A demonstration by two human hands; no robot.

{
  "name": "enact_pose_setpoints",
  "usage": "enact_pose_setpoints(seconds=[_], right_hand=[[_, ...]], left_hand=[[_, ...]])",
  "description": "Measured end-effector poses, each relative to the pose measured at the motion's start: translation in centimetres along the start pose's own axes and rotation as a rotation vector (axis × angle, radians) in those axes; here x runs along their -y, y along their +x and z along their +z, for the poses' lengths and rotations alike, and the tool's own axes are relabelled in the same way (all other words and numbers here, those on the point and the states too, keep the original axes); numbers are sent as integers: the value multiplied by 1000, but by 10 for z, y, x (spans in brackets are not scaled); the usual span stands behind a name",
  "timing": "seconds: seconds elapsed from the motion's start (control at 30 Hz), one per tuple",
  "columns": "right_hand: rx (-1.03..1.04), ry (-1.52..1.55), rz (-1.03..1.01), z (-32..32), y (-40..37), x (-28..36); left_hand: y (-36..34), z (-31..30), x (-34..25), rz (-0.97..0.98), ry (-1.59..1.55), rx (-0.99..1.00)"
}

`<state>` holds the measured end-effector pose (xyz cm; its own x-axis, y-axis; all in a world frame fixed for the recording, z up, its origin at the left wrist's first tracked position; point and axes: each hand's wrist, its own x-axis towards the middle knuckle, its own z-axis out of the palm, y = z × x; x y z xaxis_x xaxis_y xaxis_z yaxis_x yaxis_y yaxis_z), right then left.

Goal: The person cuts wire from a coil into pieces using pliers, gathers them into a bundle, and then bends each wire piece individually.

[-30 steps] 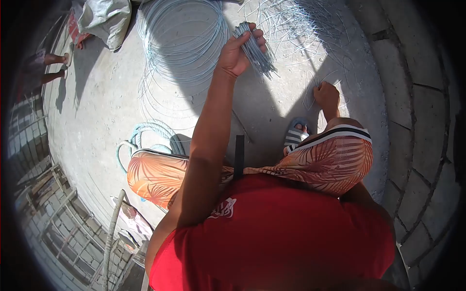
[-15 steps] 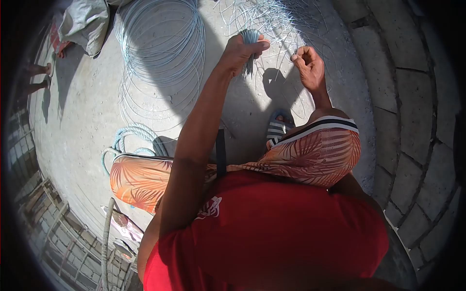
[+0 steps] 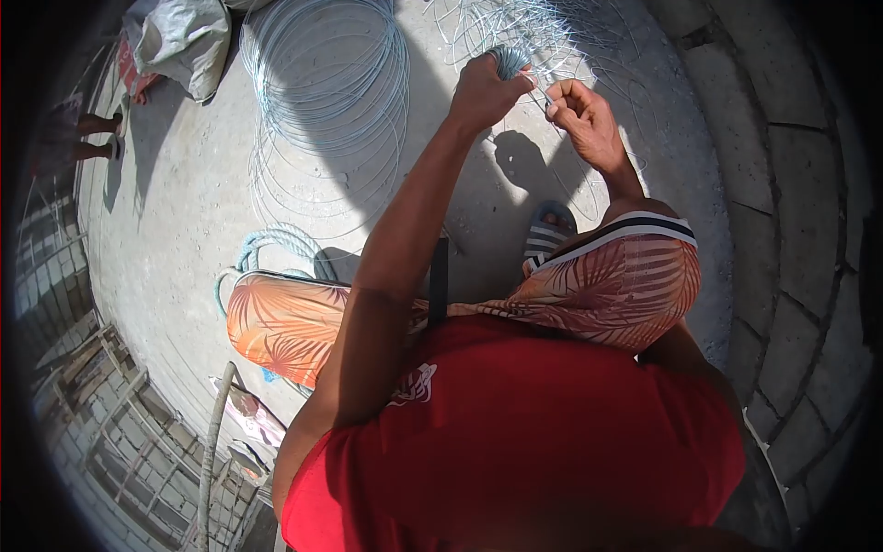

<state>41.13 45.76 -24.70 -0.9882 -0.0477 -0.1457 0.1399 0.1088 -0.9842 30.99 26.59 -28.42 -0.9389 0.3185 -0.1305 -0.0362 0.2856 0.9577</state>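
My left hand [image 3: 484,96] is closed round a bundle of thin grey-blue wires [image 3: 510,61], whose cut ends fan out above the fist. Close to its right, my right hand [image 3: 589,127] pinches a thin wire between thumb and forefinger; the wire's full length cannot be made out. Beyond both hands, a tangled heap of loose cut wires [image 3: 561,32] lies on the concrete floor. A large loose coil of the same kind of wire [image 3: 395,83] spreads on the floor to the left.
A thick light-blue rope [image 3: 276,241] lies beside my left knee. At the upper left stand a white sack [image 3: 189,46] and another person's legs [image 3: 97,138]. A block wall [image 3: 796,184] runs along the right. A pole [image 3: 213,451] stands at the lower left.
My left hand has turned, tilting the bundle to the right and bringing it nearer my right hand. My right hand still pinches. The whole view has shifted slightly.
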Motion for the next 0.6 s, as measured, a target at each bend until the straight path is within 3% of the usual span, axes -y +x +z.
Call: enact_pose_setpoints(seconds=[0.07, 0.2, 0.23, 0.3, 0.37, 0.47, 0.53, 0.6], right_hand=[[0, 49, 39, -3, -9, 1], [24, -95, 80, -37, -35, -25], [21, -292, 124, -40, -41, -20], [8, -680, 206, -43, -48, -4], [8, -796, 74, -38, -48, 7], [93, -845, -193, -45, -44, 27], [162, -840, -379, -43, -31, 38], [291, -863, -365, -39, -11, 45]], left_hand=[[-10, -9, -15, -90, -310, -40], [12, -54, 12, -396, -871, -9], [15, -68, 17, -472, -965, 6], [17, -91, 33, -412, -1146, 157], [15, -99, 46, -258, -1308, 365], [9, -76, 27, -167, -1305, 357], [1, -51, 0, -168, -999, 373], [-15, -18, -14, -142, -722, 475]])
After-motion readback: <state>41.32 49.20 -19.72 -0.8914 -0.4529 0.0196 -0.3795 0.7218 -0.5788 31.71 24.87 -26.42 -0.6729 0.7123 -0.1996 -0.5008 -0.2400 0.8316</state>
